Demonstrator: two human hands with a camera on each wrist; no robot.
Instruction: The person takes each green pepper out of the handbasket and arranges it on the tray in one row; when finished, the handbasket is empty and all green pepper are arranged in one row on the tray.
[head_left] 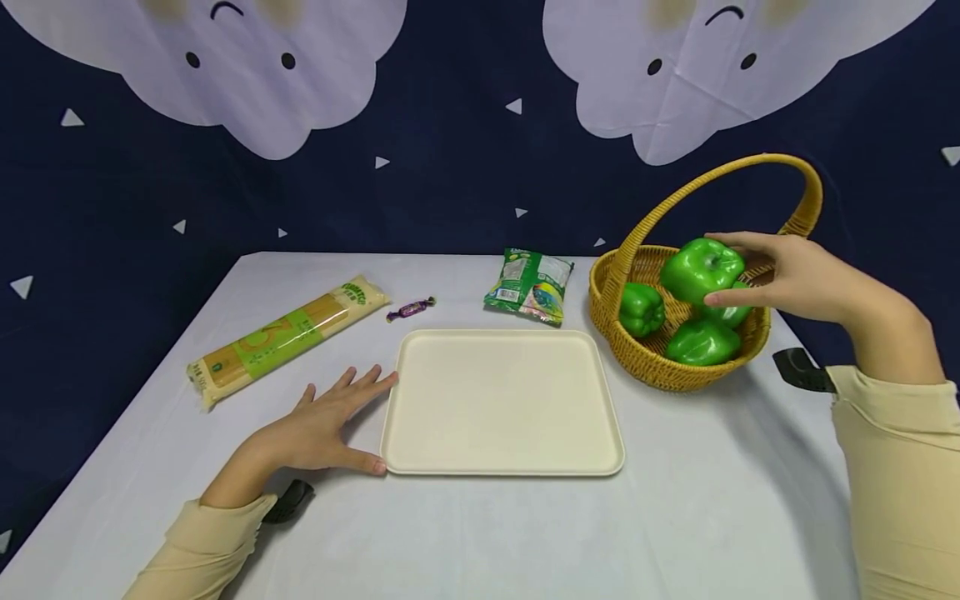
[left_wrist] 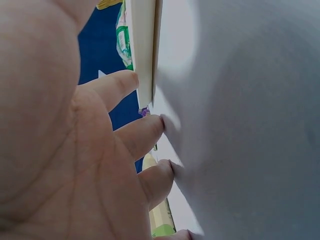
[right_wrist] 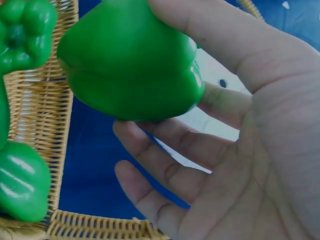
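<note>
My right hand [head_left: 798,271] grips a green bell pepper [head_left: 701,268] between thumb and fingers, above the wicker basket [head_left: 660,371]. The right wrist view shows the held pepper [right_wrist: 130,65] close up, with the thumb on one side and fingers on the other. Several more green peppers [head_left: 702,342] lie inside the basket. At the tray's left side, my left hand [head_left: 318,425] is spread, its thumb and index fingertip at the rim of the cream tray [head_left: 502,465]. In the left wrist view, a finger [left_wrist: 117,87] touches the tray edge [left_wrist: 145,55] while others rest on the table.
A pack of noodles [head_left: 285,342] lies at the left, with a purple wrapped candy [head_left: 411,309] to its right. Behind the tray is a green snack bag [head_left: 530,286]. The basket's tall handle [head_left: 720,175] arches over the peppers. A dark blue cloth hangs behind the white table.
</note>
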